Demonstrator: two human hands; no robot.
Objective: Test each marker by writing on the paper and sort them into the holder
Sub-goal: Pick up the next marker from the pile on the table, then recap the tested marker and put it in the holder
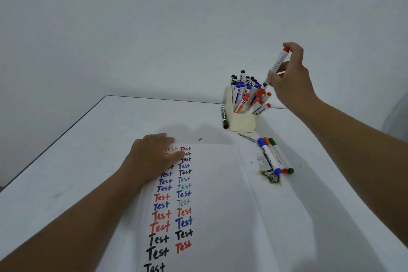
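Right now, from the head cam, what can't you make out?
- Left column's top words on the paper: covered by the left hand.
- Bottom "Test": cut by the frame's lower edge.
- Holder dividers: hidden by packed markers.
- Tip end of the red marker in the right hand: lost among holder markers.
- Marker label print: too small.

Your arms are bare all the way up as far as the shot goes, no sleeves showing on either side. Your left hand [152,152] and right hand [289,75] have nothing on them either: no gloves, rings, watch or wristband that I can spot.
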